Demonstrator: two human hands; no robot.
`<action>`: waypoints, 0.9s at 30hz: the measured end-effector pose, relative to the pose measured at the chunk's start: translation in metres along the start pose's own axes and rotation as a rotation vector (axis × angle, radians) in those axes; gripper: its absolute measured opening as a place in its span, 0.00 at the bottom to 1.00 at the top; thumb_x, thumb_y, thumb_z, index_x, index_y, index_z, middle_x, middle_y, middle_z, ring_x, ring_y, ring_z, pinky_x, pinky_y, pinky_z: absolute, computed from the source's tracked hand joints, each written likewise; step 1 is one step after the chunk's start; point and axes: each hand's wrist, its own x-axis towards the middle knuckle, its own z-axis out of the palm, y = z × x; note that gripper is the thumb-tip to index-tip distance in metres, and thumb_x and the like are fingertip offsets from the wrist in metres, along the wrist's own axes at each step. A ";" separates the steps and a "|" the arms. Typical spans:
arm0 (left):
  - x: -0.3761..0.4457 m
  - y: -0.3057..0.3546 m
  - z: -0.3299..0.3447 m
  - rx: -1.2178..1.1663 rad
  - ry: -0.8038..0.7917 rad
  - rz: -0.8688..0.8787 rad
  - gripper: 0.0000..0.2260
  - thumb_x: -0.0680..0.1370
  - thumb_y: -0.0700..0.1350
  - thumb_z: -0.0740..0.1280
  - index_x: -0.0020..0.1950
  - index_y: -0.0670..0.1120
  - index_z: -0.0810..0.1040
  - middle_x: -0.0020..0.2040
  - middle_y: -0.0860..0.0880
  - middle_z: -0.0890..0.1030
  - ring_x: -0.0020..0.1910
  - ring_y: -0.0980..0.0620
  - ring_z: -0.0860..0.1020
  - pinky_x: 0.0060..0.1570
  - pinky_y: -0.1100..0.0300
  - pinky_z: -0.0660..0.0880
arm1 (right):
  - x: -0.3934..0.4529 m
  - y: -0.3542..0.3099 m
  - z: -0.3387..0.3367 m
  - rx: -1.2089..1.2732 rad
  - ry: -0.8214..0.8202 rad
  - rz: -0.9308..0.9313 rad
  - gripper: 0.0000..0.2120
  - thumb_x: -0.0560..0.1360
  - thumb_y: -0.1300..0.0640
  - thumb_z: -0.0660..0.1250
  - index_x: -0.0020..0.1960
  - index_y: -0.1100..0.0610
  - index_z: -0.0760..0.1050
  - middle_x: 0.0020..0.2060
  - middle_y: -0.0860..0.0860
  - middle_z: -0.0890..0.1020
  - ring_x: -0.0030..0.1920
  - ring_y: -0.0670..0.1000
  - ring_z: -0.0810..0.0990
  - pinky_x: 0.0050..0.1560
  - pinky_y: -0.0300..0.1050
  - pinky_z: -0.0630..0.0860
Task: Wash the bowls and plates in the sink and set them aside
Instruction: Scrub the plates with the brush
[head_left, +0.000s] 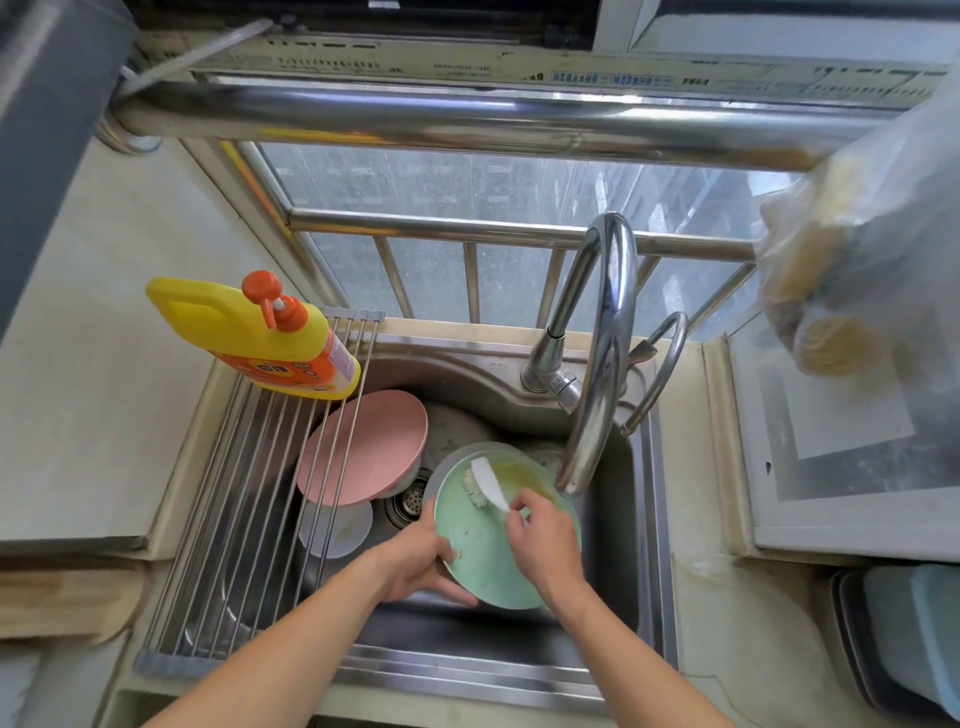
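A green plate (478, 551) is tilted over the steel sink (618, 519), under the faucet spout. My left hand (423, 558) grips its lower left rim. My right hand (545, 545) holds the handle of a white dish brush (488, 486), whose bristles rest on the plate's upper face. A pink plate (363, 447) leans in the sink's left part, partly under the rack bars. Below it lies a white dish (337, 525), half hidden by the pink plate and the bars.
A roll-up steel drying rack (244, 499) covers the sink's left side, with a yellow detergent bottle (254, 338) lying at its far end. The curved faucet (602, 343) rises behind the sink. A drain strainer (410, 501) shows between the plates. A plastic bag (857, 260) hangs at right.
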 end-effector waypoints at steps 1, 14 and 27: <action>0.001 0.001 -0.001 -0.007 0.003 0.011 0.32 0.74 0.24 0.54 0.69 0.55 0.64 0.68 0.40 0.72 0.58 0.29 0.78 0.50 0.27 0.77 | -0.002 -0.002 0.004 0.010 -0.036 -0.037 0.04 0.77 0.53 0.63 0.47 0.50 0.76 0.36 0.49 0.78 0.39 0.54 0.76 0.38 0.48 0.70; -0.003 -0.002 -0.004 -0.043 -0.094 -0.056 0.33 0.73 0.23 0.53 0.70 0.52 0.66 0.70 0.38 0.71 0.61 0.27 0.76 0.48 0.29 0.79 | 0.000 0.013 -0.008 -0.132 -0.069 -0.143 0.04 0.77 0.53 0.62 0.49 0.49 0.75 0.35 0.49 0.78 0.40 0.54 0.78 0.40 0.50 0.72; -0.003 -0.001 -0.019 -0.141 -0.064 -0.014 0.34 0.73 0.22 0.52 0.72 0.51 0.66 0.68 0.37 0.74 0.61 0.28 0.78 0.50 0.30 0.79 | -0.009 0.001 0.012 0.192 -0.258 -0.072 0.03 0.74 0.53 0.66 0.43 0.50 0.78 0.25 0.48 0.74 0.27 0.45 0.68 0.33 0.44 0.66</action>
